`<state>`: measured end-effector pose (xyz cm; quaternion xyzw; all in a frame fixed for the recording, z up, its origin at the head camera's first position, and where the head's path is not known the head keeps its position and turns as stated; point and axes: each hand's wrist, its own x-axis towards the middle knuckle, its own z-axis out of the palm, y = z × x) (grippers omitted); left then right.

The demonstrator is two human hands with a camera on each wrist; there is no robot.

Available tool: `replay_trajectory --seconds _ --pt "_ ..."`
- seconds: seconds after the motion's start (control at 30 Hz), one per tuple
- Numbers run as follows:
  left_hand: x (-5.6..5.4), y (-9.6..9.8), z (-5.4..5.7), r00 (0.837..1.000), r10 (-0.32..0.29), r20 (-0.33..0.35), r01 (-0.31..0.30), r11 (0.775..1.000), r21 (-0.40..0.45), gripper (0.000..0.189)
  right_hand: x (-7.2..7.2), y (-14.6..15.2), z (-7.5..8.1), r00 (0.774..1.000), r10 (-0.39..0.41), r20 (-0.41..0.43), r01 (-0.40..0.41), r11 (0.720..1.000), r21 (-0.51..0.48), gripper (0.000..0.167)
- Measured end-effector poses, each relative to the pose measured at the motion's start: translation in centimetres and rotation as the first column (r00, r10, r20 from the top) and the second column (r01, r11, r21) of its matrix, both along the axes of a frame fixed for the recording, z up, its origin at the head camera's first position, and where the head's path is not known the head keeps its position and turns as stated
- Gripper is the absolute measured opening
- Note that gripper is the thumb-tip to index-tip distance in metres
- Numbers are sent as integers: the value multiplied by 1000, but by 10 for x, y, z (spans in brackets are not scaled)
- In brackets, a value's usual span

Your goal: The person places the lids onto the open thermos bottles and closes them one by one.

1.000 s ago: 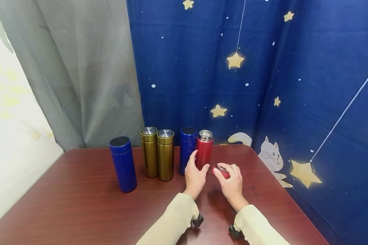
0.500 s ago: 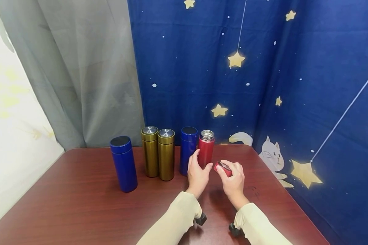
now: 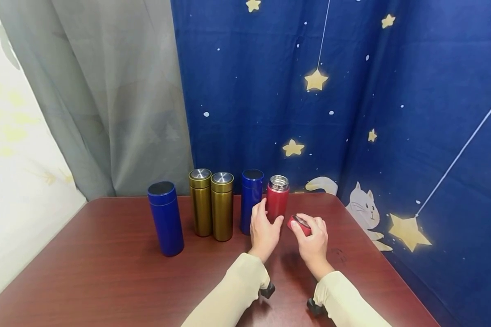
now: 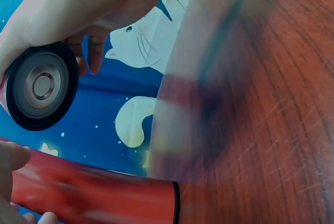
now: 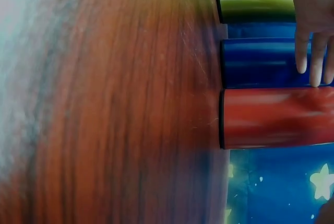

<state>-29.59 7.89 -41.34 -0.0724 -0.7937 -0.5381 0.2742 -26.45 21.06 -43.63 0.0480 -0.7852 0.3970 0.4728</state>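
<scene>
A red thermos flask (image 3: 277, 202) stands upright and uncapped, its steel mouth showing in the head view. My left hand (image 3: 265, 235) grips its near side, with the thumb on the right and the fingers on the left. In the right wrist view that hand's fingers touch the flask's side. Just to the right, my right hand (image 3: 313, 244) pinches the red flask's lid (image 3: 300, 225) between thumb and fingers, clear of the flask. The left wrist view shows the lid's round dark underside (image 4: 43, 87). A blue flask (image 3: 252, 200) stands close to the red one's left.
Two gold flasks, the left one (image 3: 200, 204) and the right one (image 3: 222, 209), stand side by side with lids on. Another blue flask (image 3: 165, 220) is at the far left. All stand on a brown table (image 3: 106, 277), with a starry blue curtain (image 3: 262, 91) behind.
The red flask and my left hand have shifted slightly right, away from the blue flask. My right hand, still holding the lid, has also drifted a little right.
</scene>
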Motion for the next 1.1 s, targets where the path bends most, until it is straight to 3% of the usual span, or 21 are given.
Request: replay_trajectory --seconds 0.1,0.23,0.47,0.7,0.93,1.1 --pt "-1 0 1 999 32 44 -29 997 -72 72 0 0 0 1000 3 -1 -3 1000 0 26" --pt "-5 3 5 995 86 55 -79 990 -113 75 0 0 0 1000 8 -5 -8 1000 5 26" --pt "-6 11 11 990 134 41 -130 988 -88 68 -1 1 1 1000 -7 -30 7 1000 2 25" --pt "-3 15 12 990 138 31 -136 990 -46 58 0 1 2 999 3 -49 -3 1000 8 26" --pt "-2 12 10 989 146 28 -142 985 -94 71 1 1 1 996 0 -90 -1 1000 -4 25" --pt "-3 10 7 994 106 39 -102 992 -80 71 2 3 2 994 -4 -111 2 1000 -21 24"
